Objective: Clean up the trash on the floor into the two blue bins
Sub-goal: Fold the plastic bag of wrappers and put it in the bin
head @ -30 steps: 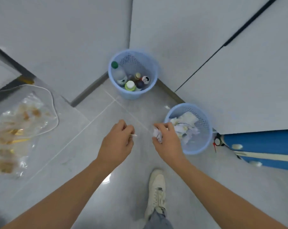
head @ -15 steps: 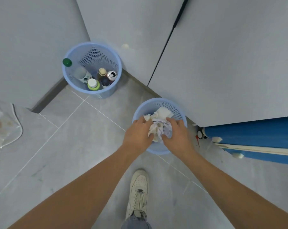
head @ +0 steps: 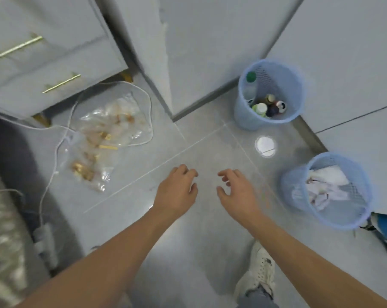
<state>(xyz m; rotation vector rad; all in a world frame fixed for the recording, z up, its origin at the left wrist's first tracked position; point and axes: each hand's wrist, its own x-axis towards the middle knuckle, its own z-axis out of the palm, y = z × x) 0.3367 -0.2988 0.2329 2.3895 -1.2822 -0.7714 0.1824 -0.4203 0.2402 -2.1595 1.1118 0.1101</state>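
Nearest the camera, a white sneaker (head: 258, 271) stood on the grey tile floor (head: 188, 252), and both forearms reached forward over it. Half a second before, the two hands had been pressed together over the nearer blue bin, bunching crumpled paper above its mouth; now they had come away and hung over bare tile, well apart from either bin. The left hand (head: 177, 192) showed its back with the fingers (head: 184, 171) loosely curled and nothing in them. The right hand (head: 237, 192) was likewise empty, its fingers slack and slightly spread, thumb apart from the rest.

The crumpled paper (head: 325, 187) lay inside the nearer blue bin (head: 343, 221), at the right by the wall, so that load had been dropped and the hands freed. Farther off, in the corner where the walls meet, the second blue bin (head: 245, 114) held bottles and a can (head: 281, 105), including a green-capped bottle (head: 250, 84) leaning on its rim.

The view had swung left as well, bringing in a clear plastic bag (head: 108, 138) with brownish bits inside, lying on the floor near a cabinet (head: 43, 63) with gold handles, a white cord (head: 54, 152) looping around it. No other loose litter showed on the tiles, so I judged that bag the likely next pick, if it counted as trash at all
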